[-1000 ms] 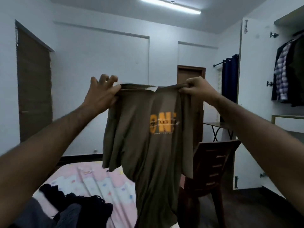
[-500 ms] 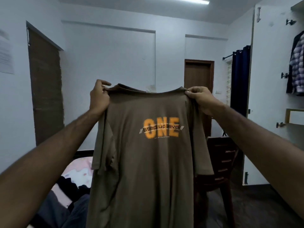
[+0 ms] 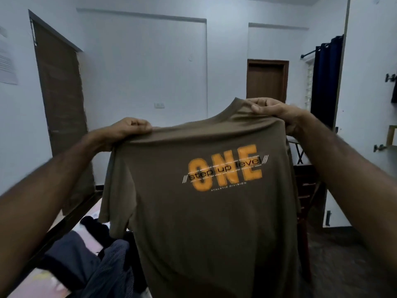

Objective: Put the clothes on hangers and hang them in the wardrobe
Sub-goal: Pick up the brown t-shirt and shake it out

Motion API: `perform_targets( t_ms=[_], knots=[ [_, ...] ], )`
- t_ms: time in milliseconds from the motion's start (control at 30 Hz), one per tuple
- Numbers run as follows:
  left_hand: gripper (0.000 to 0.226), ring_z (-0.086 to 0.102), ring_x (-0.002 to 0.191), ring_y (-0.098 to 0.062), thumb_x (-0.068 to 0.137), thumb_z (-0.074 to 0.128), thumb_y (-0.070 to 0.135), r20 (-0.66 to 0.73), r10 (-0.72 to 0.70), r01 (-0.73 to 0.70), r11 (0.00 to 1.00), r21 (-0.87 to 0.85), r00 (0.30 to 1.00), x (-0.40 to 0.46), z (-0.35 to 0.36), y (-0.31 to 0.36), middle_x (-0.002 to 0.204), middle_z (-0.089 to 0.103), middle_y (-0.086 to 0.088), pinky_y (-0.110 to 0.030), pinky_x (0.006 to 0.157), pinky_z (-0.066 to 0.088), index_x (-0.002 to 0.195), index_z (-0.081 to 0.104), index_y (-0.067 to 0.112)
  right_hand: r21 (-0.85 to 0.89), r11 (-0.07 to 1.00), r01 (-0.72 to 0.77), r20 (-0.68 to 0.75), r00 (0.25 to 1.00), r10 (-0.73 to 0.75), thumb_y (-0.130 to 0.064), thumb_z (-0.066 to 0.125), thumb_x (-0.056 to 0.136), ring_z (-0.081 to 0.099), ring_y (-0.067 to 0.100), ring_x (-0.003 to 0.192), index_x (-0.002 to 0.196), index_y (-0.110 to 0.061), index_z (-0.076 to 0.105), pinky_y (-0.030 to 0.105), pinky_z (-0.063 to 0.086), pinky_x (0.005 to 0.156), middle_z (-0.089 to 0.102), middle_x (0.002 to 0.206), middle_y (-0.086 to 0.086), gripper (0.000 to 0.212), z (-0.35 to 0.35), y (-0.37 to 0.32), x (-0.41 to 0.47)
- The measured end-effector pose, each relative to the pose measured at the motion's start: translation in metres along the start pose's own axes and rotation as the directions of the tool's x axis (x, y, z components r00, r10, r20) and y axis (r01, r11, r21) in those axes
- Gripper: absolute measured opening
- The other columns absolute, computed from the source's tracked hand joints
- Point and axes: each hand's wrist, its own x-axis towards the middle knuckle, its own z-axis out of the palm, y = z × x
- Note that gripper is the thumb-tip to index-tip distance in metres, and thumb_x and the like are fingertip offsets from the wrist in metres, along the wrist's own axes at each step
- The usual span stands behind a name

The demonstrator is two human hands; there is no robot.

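A brown T-shirt (image 3: 204, 211) hangs spread in mid-air at the centre of the room, held up by its shoulders with the printed side toward the camera; the orange word "ONE" crossed by "step up level" shows on it, and it tilts so that its right shoulder sits higher than its left. Behind the T-shirt, white walls fill the background. To the left of the T-shirt stands a brown door (image 3: 62, 117), and beyond its right shoulder a second, smaller door (image 3: 266, 79) is set in the far wall. Below and left of the T-shirt lies a bed (image 3: 34, 282) with a heap of dark clothes (image 3: 92, 261) on it, the T-shirt's lower left edge hanging just in front of the heap. To the right of the T-shirt an open white wardrobe door (image 3: 365, 104) stands near a dark blue curtain (image 3: 324, 82), and a dark chair (image 3: 305, 190) shows partly behind the T-shirt's right side. The left hand (image 3: 129, 129) pinches the T-shirt's left shoulder seam, fingers curled tight over the fabric. The right hand (image 3: 272, 108) grips the right shoulder beside the collar, fingers bunched and thumb pressed against the cloth.
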Motion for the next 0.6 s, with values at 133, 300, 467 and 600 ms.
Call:
perform_targets(
  t_ms=[133,300,467,600],
  knots=[
    [0.019,0.066,0.072,-0.002,0.082,0.076,0.023,-0.211,0.105,-0.091,0.993,0.075,0.972,0.005,0.014,-0.046,0.077,0.072,0.007,-0.012,0.066,0.051,0.091,0.069,0.007,-0.374,0.79,-0.486,-0.048,0.861,0.507,-0.04,0.076,0.084,0.073,0.02,0.079,0.113,-0.001,0.066,0.027,0.06,0.062,0.071,0.105,0.017,0.05,-0.006,0.035,0.013],
    [0.008,0.06,0.063,0.002,0.095,0.066,0.017,-0.161,0.005,0.018,0.989,0.143,0.987,0.018,0.047,-0.134,0.068,0.069,0.008,-0.012,0.061,0.046,0.087,0.068,0.019,-0.306,0.768,-0.563,0.127,0.775,0.619,-0.042,0.089,0.073,0.072,0.029,0.094,0.12,0.005,0.062,0.035,0.062,0.078,0.07,0.116,0.024,0.071,-0.026,0.114,0.025],
    [0.017,0.065,0.086,-0.017,0.097,0.062,0.015,-0.111,-0.007,0.072,0.804,0.59,0.994,0.047,0.07,-0.232,0.094,0.07,0.003,-0.035,0.074,0.045,0.095,0.058,0.032,-0.097,0.81,-0.578,0.176,0.791,0.586,-0.028,0.09,0.072,0.07,0.031,0.1,0.126,0.006,0.056,0.038,0.061,0.082,0.067,0.12,0.024,0.072,-0.059,0.204,0.047],
    [0.046,0.063,0.097,-0.04,0.081,0.057,0.002,-0.166,-0.013,0.152,0.475,0.867,0.986,0.084,0.097,-0.306,0.118,0.061,-0.017,-0.039,0.066,0.041,0.123,0.045,0.016,-0.5,0.541,-0.676,-0.336,0.727,0.598,-0.016,0.082,0.083,0.067,0.033,0.108,0.115,-0.005,0.065,0.042,0.057,0.091,0.069,0.121,0.017,0.038,-0.084,0.317,0.096]
  ],
)
